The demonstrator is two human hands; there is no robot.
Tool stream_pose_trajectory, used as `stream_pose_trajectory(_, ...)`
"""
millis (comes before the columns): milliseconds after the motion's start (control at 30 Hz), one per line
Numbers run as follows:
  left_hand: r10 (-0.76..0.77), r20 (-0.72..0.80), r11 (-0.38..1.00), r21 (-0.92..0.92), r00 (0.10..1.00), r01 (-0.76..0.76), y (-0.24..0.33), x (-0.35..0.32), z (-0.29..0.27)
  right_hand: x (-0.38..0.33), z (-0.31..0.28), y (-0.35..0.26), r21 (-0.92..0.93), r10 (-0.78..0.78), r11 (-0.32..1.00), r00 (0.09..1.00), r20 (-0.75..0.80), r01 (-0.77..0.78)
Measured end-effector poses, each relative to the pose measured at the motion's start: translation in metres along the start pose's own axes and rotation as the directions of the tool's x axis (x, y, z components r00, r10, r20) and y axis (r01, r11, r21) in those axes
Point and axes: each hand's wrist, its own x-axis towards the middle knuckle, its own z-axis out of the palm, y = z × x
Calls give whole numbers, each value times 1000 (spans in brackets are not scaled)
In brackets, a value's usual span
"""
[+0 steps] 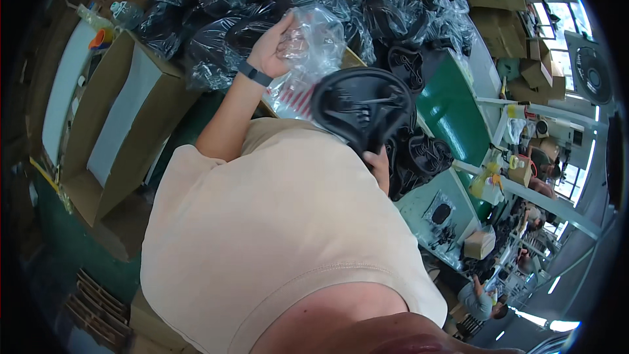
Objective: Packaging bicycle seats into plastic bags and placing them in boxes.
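Note:
My left hand point(270, 51), with a dark band on its wrist, is closed on a clear plastic bag point(316, 36). The film bunches over its fingers, and red stripes show on the lower part of the bag. Beside the bag, in front of my body, is a black moulded plastic part point(362, 101) with a broad rounded rim and a narrower lower end. That lower end is in the grip of my right hand point(378, 162), partly hidden behind the part and my shirt. More black moulded parts point(424, 155) lie to its right, unbagged.
Many black parts in clear bags point(262, 0) are heaped at the back. A green-topped table point(452, 101) stands to the right. An open cardboard box point(134, 115) stands at left, near a plastic bottle point(124, 13). Stacked cartons point(495, 26) and other people point(481, 298) appear at far right.

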Motion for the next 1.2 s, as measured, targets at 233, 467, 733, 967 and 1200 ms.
stream_pose_trajectory(233, -276, -77, 958, -102, 958, 268, -70, 6, -17, 52, 15, 22, 413, -134, 911, 943, 304, -3)
stream_pose_trajectory(467, 196, -331, 864, 504, 923, -3, -58, -8, 0, 23, 68, -1, -219, -295, 932, 955, 8, 290)
stream_pose_trajectory(733, 662, 266, -118, 960, 701, -253, -82, -16, 44, 3, 109, -30, -948, -503, 125, 842, 195, 294)
stream_pose_trajectory(967, 55, 600, -893, 386, 798, -229, -134, -31, 120, 3, 108, -21, -978, -279, 136, 953, 118, 161)
stream_pose_trajectory(1200, 37, 639, -878, 387, 768, -280, -78, -14, 138, -13, 80, -32, -689, -215, 713, 976, -40, 129)
